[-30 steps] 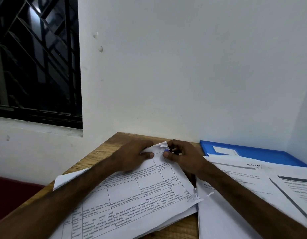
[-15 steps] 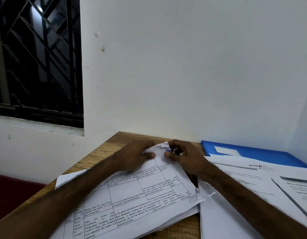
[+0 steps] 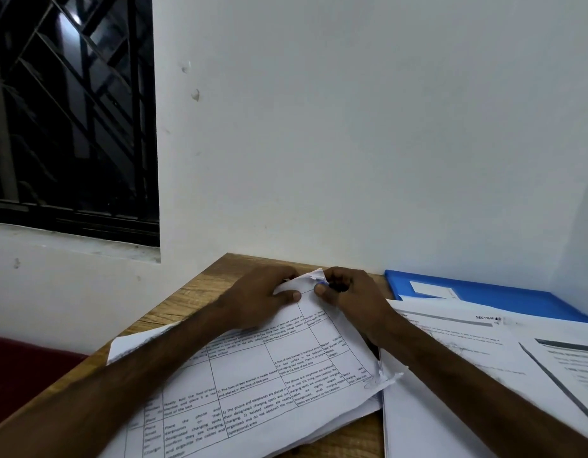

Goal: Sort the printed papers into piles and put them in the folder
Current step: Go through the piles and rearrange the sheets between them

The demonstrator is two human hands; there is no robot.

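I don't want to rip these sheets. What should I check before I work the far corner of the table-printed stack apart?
1. Left hand grips the printed stack near its far corner: ok.
2. Right hand pinches the crumpled far corner: ok.
3. What the small blue thing at the right fingertips is: cannot tell.
4. Stack's near right corner intact: not ok, crumpled and frayed.
5. Blue folder free to take papers: not ok, the second pile overlaps its front edge.
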